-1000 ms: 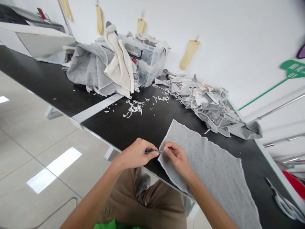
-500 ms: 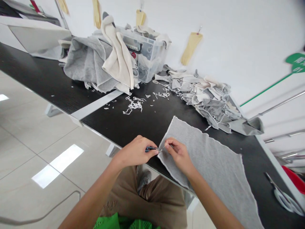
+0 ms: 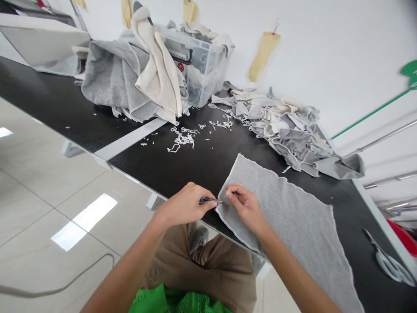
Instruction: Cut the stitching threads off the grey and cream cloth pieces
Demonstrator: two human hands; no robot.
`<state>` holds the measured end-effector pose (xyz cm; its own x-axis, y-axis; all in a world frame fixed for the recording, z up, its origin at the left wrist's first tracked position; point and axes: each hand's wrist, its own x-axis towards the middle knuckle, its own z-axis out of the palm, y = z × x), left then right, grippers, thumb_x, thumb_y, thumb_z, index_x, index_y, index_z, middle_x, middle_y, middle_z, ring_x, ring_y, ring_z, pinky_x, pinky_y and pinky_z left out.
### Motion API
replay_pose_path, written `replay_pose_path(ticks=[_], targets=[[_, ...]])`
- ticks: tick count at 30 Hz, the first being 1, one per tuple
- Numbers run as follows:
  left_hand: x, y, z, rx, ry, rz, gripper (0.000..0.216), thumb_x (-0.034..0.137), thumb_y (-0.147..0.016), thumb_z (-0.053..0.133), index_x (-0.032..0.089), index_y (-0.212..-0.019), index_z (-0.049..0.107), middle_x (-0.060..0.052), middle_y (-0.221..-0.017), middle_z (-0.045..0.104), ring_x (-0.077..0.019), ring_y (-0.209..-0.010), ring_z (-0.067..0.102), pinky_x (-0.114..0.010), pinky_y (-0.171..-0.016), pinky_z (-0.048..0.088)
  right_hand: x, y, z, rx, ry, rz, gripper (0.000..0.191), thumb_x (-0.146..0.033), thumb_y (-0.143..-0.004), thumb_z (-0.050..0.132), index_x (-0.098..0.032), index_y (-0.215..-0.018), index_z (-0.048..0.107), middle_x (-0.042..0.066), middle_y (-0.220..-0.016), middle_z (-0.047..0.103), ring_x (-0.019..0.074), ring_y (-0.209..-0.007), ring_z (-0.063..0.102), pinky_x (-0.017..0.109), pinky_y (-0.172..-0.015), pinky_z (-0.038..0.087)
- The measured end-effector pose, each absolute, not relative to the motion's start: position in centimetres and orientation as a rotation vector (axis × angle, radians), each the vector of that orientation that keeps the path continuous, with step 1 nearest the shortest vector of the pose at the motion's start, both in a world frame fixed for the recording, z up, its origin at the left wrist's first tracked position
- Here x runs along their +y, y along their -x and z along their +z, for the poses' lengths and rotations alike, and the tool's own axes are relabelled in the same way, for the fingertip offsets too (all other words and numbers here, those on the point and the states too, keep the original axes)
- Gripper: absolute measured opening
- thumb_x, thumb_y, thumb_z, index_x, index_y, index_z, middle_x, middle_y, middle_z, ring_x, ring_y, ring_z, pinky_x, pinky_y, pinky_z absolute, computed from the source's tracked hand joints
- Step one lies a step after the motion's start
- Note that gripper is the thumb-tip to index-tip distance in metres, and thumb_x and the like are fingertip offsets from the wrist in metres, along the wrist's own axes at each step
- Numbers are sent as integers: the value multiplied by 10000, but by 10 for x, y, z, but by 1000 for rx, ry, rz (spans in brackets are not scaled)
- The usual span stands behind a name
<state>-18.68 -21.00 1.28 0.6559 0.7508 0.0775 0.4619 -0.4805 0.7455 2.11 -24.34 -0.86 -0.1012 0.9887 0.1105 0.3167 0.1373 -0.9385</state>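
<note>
My left hand (image 3: 189,203) is closed around small dark-blue thread snips (image 3: 207,200), their metal tip pointing right over the corner of a grey fabric piece (image 3: 280,217). The fabric lies flat on the black table with a pale overlocked edge. Just right of the snips' tip, my right hand (image 3: 245,204) pinches thumb and forefinger together above the same corner. Whatever is between those fingertips, perhaps a thread end, is too small to make out.
White thread scraps (image 3: 182,139) lie beyond my hands. A pile of grey and cream cloth pieces (image 3: 276,121) runs along the wall. A clear plastic bin (image 3: 208,71) stands behind draped fabric (image 3: 110,74). Scissors (image 3: 387,261) rest at the right. Yellow gloves (image 3: 264,54) hang on the wall.
My right fingertips have shifted slightly up and away from the snips' tip. The snips stay in my left hand at the fabric corner. The camera view has tilted a little.
</note>
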Motion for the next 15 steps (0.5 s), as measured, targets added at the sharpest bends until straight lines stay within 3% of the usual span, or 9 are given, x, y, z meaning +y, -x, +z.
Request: replay_pose_path(ticks=[15], targets=[[-211,198,12,979,-2082,547,236,311,-888,583,229,-1001,774,-16,-954,786,-181,-814,702,-242,-740,471,-243,-25,-9,-1521,1332,1031,268,-444,-876,588,-196,-777,594,21,-764,545,146,-705,487,259,-631,394]])
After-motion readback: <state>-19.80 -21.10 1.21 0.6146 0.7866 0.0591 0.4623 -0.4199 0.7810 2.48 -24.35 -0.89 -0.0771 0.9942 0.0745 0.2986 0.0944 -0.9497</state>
